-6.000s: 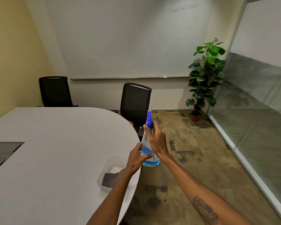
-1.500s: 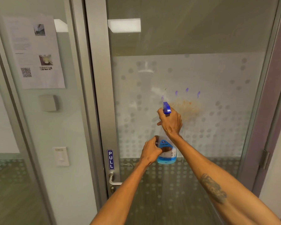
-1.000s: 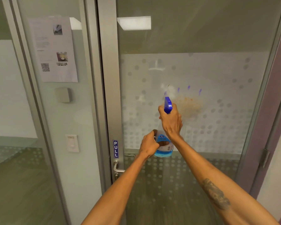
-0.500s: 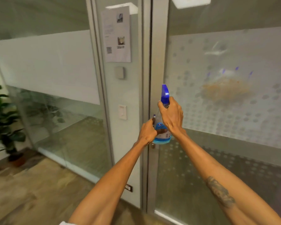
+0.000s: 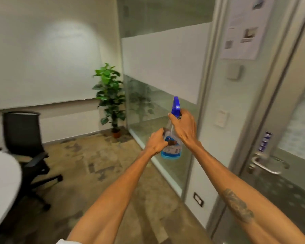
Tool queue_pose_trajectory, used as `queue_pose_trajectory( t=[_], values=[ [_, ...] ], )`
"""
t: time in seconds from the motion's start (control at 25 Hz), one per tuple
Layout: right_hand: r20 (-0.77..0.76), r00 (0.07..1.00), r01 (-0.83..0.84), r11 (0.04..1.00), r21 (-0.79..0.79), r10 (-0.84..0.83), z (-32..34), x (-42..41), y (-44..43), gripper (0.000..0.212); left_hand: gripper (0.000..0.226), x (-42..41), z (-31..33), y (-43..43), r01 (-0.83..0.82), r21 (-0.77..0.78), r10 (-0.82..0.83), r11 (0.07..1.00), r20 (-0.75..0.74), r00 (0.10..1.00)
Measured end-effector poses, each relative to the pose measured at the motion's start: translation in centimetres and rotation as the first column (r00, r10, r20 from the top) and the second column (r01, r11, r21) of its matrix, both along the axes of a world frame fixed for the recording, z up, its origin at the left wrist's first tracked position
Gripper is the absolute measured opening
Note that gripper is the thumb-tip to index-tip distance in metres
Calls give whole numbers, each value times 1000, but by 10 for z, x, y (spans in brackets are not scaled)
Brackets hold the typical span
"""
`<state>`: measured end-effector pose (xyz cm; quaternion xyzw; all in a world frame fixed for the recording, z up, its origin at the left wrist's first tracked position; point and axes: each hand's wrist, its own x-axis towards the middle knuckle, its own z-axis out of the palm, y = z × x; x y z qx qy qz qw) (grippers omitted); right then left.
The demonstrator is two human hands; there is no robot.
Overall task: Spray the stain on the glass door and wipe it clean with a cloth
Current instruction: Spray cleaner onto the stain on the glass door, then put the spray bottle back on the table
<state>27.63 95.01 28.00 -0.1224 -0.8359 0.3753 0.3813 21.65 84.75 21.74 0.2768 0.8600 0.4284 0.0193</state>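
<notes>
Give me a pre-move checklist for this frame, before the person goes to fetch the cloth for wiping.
1. Spray bottle held securely: ok, the right hand grips its neck and the left hand its body.
2. Bottle upright: ok.
3. Cloth in view: not ok, none visible.
4. Stain in view: not ok, only the edge of the glass door shows.
5. A free hand for the cloth: not ok, both are on the bottle.
6. Path to the table: cannot tell, the office chair stands beside it.
</notes>
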Motion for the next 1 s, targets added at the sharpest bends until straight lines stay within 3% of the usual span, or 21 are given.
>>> queue_pose_trajectory(
  t=[0.28, 0.52, 0.72, 1.0],
  values=[
    [51, 942, -332, 943, -32, 333, -15, -99, -199, 15, 48, -62, -18, -214, -332, 11, 331, 943, 51, 942],
    [94, 852, -515, 857, -35, 515, -31, -162, -383, 31, 64, -100, -38, -405, -564, -21, 565, 825, 43, 824],
    [113, 770, -629, 777, -34, 628, -51, -202, -515, 34, 56, -114, -61, -536, -683, 21, 680, 730, 65, 730],
    [127, 653, -748, 662, -42, 746, -81, -246, -651, 32, 51, -126, -87, -656, -806, 28, 798, 591, 130, 589]
  ],
)
